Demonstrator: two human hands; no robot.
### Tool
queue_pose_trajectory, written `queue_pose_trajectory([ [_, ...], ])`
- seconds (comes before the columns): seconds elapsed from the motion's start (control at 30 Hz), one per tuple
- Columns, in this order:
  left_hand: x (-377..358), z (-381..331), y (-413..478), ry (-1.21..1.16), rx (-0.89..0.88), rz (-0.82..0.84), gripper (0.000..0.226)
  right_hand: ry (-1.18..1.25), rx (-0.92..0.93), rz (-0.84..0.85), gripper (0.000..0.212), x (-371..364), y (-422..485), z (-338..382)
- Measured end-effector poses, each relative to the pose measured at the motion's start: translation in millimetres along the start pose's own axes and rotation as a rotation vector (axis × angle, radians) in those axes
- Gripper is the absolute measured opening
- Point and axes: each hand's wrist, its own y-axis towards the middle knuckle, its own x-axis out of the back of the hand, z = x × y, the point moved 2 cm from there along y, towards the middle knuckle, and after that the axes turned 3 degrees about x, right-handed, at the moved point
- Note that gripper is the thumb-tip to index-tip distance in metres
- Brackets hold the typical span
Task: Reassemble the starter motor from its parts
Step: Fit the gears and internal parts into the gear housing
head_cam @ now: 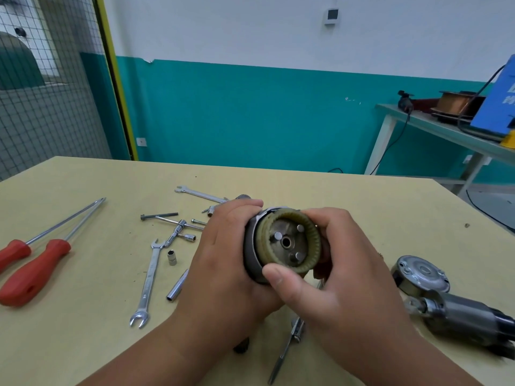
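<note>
Head view: ring gear assembly (287, 243), gripped in curled fingers (245, 204) of left hand (223, 254) and right hand (340, 277), could be jammed by uneven pressing.

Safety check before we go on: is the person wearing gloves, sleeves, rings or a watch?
No. The left hand and right hand are bare: no gloves, rings or watch visible. Both forearms are uncovered to the frame's edge; no sleeve shows.

The wall (250, 29) was white above and teal below. A wire mesh panel (41, 107) with a yellow post (118, 87) stood at the left. A pale wooden table (278, 179) filled the foreground; a green bench (429, 124) carrying a blue box (496, 101) stood at the right.
</note>
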Motion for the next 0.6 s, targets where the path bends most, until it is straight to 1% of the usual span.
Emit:
queue_pose_trajectory([
  [0.07,0,1,0,-0.007,0.067,0.008,0.061,-0.033,0.012,0.025,0.07,-2,1,-6],
  [0.13,1,5,-1,-0.065,0.177,-0.001,0.065,-0.029,0.001,0.038,0.069,-3,1,-10],
  [0.27,5,17,5,-0.297,0.422,-0.077,0.065,0.021,-0.023,-0.085,0.059,0,1,-9],
  [0.33,10,21,8,-0.327,0.446,-0.11,0.063,0.07,-0.034,-0.119,0.057,3,1,-6],
  [0.47,13,21,10,-0.333,0.466,-0.109,0.06,0.119,-0.087,-0.103,0.054,3,3,-6],
  [0.57,10,20,7,-0.197,0.417,-0.069,0.066,0.12,-0.096,-0.093,0.053,2,3,-8],
  [0.6,10,19,7,-0.205,0.423,-0.073,0.066,0.12,-0.095,-0.094,0.052,2,3,-9],
])
